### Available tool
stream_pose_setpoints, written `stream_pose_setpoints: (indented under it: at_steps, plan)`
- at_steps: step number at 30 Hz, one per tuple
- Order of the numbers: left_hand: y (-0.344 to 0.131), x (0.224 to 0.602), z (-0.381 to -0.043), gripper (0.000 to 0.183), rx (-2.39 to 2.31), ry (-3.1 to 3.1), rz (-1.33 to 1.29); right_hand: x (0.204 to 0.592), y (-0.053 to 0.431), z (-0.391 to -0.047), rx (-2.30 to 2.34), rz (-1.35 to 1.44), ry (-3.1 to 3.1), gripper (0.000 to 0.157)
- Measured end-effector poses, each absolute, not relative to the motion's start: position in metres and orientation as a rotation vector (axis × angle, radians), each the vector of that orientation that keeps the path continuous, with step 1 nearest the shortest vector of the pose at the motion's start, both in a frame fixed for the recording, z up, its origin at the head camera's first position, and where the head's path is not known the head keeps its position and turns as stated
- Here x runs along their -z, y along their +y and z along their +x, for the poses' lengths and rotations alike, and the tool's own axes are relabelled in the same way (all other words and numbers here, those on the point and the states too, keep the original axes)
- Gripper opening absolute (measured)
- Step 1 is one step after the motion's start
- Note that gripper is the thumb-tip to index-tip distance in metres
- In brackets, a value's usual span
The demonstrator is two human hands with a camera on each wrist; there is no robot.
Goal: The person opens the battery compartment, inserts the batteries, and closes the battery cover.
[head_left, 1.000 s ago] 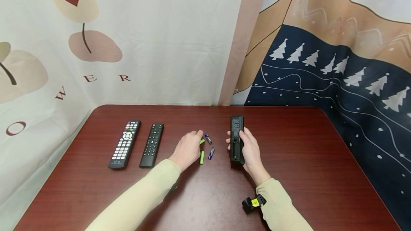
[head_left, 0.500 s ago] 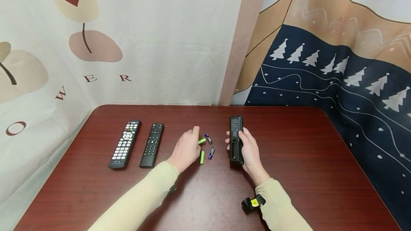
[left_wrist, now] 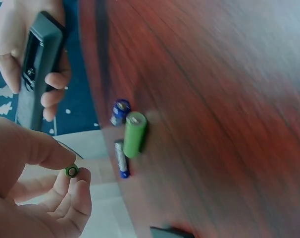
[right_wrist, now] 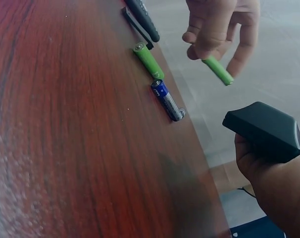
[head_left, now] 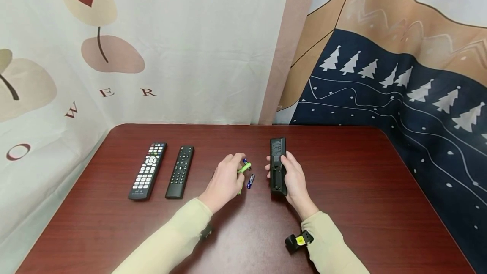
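Note:
My left hand [head_left: 226, 177] pinches a green battery [right_wrist: 218, 70] between thumb and fingers, lifted above the table. In my right hand [head_left: 295, 176] is a black remote control [head_left: 278, 166], its back turned up and its battery compartment uncovered; the thumb lies along its side. Below the left hand, a second green battery [left_wrist: 135, 135] lies on the table, mostly hidden by that hand in the head view. Beside it are two blue batteries, one nearer [head_left: 250, 181] and one farther [left_wrist: 122, 159], the latter partly behind the held battery in the head view.
Two more remotes lie button side up at the left: a larger one with white buttons [head_left: 148, 171] and a slimmer black one [head_left: 180, 172]. The brown table [head_left: 342, 206] meets printed curtains [head_left: 198, 54] at its far edge.
The left hand has picked up one green battery from the table and moved slightly right with it. The right hand and its remote have shifted slightly left.

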State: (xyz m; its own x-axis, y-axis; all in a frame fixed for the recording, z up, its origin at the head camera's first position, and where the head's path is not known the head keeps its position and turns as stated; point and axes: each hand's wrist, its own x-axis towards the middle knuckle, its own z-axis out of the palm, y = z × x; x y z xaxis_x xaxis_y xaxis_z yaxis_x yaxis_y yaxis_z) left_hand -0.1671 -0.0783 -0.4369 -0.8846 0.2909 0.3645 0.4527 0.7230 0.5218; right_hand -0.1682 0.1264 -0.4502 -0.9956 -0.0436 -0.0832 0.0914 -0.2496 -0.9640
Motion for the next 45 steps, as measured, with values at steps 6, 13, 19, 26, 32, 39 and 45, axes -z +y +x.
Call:
stream_pose_setpoints:
  at_steps: [6, 13, 19, 26, 32, 39, 45]
  plan:
    - [-0.071, 0.433, -0.161, 0.048, 0.989, -2.631, -0.619, 0.45, 0.126, -0.168, 2.434, 0.035, 1.841, 0.042]
    - [-0.065, 0.427, -0.157, 0.04, 1.117, -2.617, -0.616, 0.45, 0.124, -0.167, 2.444, 0.032, 1.799, 0.042]
    - [-0.062, 0.427, -0.156, 0.04, 1.3, -2.577, -0.618, 0.449, 0.122, -0.167, 2.444, 0.04, 1.773, 0.042]
    - [-0.057, 0.422, -0.151, 0.042, 1.435, -2.539, -0.639, 0.446, 0.12, -0.165, 2.457, 0.039, 1.728, 0.042]
    - [-0.054, 0.421, -0.148, 0.043, 1.485, -2.532, -0.652, 0.445, 0.118, -0.163, 2.443, 0.045, 1.712, 0.044]
    - [-0.051, 0.423, -0.145, 0.047, 1.53, -2.506, -0.698, 0.443, 0.116, -0.162, 2.442, 0.047, 1.704, 0.044]
    - [-0.049, 0.425, -0.143, 0.049, 1.536, -2.468, -0.741, 0.441, 0.114, -0.159, 2.454, 0.059, 1.662, 0.044]
